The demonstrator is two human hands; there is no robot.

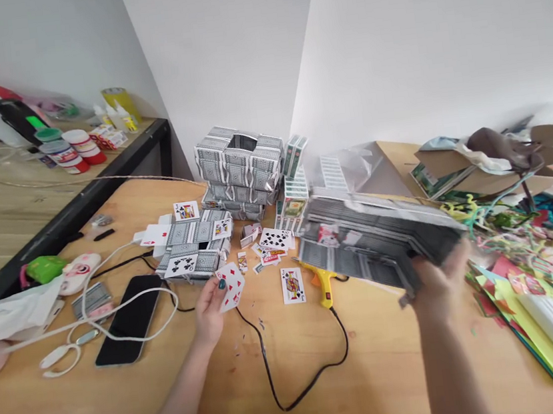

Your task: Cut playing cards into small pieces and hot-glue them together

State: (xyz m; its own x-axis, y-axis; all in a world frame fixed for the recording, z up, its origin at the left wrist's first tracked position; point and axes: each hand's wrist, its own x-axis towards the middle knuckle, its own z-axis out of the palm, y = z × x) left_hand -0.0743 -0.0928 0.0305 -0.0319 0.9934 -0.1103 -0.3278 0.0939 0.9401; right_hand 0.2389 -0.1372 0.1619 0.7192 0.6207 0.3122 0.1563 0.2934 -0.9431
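Observation:
My left hand (211, 309) pinches a diamond playing card (232, 285), face up, above the front of the wooden table. My right hand (439, 281) grips the near right corner of a box built of grey-backed playing cards (355, 234), raised and tilted so its hollow inside shows; motion blurs it slightly. Beneath that box lies a yellow glue gun (325, 287), partly hidden. A jack card (293, 285) rests on the table between my hands. Left of it, loose cards lie on a lower card structure (194, 240). Behind stands a taller stacked card structure (239, 161) with an opening on top.
A black cord (306, 388) loops across the table front. At left are a phone (129, 319), a white cable (84, 304) and scissors (63, 354). Card boxes (295, 198) stand near the wall. Coloured paper scraps (523, 291) and an open cardboard box (484, 175) crowd the right.

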